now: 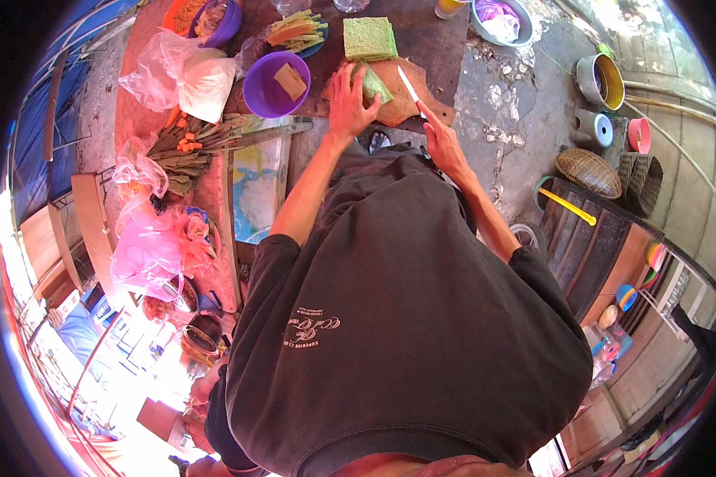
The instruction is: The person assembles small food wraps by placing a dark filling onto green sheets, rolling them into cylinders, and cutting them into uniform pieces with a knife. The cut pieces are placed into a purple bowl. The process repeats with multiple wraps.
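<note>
My left hand (350,103) lies over a piece of green bread (376,85) on a brown wooden cutting board (398,115), its curved fingers holding the bread down. Part of that bread is hidden beneath the hand. In my right hand (444,145) is a knife (408,83), its pale blade pointing away from me over the board, apart from the bread. A square stack of green bread slices (370,39) stands just beyond the board's far edge. Left of my left hand is a purple bowl (254,102) with a tan piece in it.
A plate of yellow-green strips (297,32) and clear cups stand at the far side. Plastic bags (203,83), long green vegetables (179,159) and orange chunks (189,143) crowd the left. Pots (599,82) and baskets (589,173) stand at right. Another person is at lower left.
</note>
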`<state>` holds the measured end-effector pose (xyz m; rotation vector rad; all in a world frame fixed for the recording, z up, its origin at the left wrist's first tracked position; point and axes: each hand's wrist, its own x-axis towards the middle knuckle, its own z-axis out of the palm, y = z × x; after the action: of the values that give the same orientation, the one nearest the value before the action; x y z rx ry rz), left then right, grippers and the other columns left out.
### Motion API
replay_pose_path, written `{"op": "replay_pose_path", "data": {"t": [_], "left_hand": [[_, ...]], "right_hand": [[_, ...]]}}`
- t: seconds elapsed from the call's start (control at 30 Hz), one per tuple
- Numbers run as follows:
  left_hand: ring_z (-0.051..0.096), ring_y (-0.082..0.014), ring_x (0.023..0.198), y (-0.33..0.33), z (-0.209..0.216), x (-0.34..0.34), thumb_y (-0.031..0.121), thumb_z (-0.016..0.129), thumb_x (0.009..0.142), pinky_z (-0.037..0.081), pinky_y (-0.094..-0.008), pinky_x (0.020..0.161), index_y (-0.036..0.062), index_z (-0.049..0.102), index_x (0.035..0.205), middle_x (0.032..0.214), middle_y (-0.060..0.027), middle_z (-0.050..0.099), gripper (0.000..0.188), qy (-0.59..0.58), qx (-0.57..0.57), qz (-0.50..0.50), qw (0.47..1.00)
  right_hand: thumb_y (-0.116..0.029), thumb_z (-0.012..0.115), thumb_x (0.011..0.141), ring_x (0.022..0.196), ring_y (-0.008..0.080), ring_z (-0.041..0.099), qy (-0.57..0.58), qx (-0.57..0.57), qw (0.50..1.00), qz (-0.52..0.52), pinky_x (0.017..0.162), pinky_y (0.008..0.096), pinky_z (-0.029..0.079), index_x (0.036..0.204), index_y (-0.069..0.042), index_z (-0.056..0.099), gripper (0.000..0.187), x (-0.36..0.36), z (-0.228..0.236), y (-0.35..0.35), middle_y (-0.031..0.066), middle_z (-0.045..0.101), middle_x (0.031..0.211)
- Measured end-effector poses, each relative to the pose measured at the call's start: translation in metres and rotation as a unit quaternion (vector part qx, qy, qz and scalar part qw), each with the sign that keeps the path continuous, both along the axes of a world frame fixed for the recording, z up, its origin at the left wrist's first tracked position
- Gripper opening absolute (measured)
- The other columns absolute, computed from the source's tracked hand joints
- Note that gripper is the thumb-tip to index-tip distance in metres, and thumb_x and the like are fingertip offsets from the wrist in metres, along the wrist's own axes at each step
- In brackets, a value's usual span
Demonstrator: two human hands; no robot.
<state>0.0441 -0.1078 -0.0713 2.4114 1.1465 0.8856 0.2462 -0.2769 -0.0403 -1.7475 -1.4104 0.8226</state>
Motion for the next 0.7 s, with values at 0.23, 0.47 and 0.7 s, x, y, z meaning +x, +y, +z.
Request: {"op": "replay_pose_path", "data": {"t": [0.23, 0.47, 0.7], "left_hand": [[0.046, -0.0386, 0.146, 0.000, -0.001, -0.007, 0.036, 0.075, 0.091, 0.028, -0.0614, 0.126, 0.0048, 0.053, 0.149, 0.154, -0.0192, 0.050, 0.069, 0.030, -0.045, -0.027, 0.998], [0.046, -0.0349, 0.148, -0.001, -0.002, -0.007, 0.040, 0.074, 0.091, 0.024, -0.0608, 0.127, 0.0079, 0.049, 0.155, 0.157, -0.0163, 0.050, 0.075, 0.043, -0.047, -0.019, 0.998], [0.046, -0.0330, 0.149, 0.000, -0.001, -0.007, 0.040, 0.075, 0.091, 0.023, -0.0610, 0.127, 0.0068, 0.048, 0.156, 0.158, -0.0136, 0.050, 0.078, 0.066, -0.065, -0.010, 0.996]], "right_hand": [[-0.005, 0.053, 0.108, 0.088, 0.0334, 0.069, 0.033, -0.070, 0.997, 0.013, 0.085, 0.0395, 0.053, 0.162, -0.016, 0.048, 0.056, -0.008, 0.000, 0.001, 0.0300, 0.069, 0.111], [0.001, 0.052, 0.106, 0.089, 0.0393, 0.069, 0.046, 0.031, 0.998, 0.041, 0.086, 0.0379, 0.054, 0.161, -0.012, 0.049, 0.057, -0.024, 0.011, 0.021, 0.0314, 0.069, 0.114], [0.006, 0.052, 0.102, 0.088, 0.0468, 0.069, 0.040, 0.040, 0.997, 0.056, 0.081, 0.0431, 0.054, 0.160, -0.011, 0.051, 0.060, -0.032, 0.004, 0.041, 0.0343, 0.068, 0.105]]}}
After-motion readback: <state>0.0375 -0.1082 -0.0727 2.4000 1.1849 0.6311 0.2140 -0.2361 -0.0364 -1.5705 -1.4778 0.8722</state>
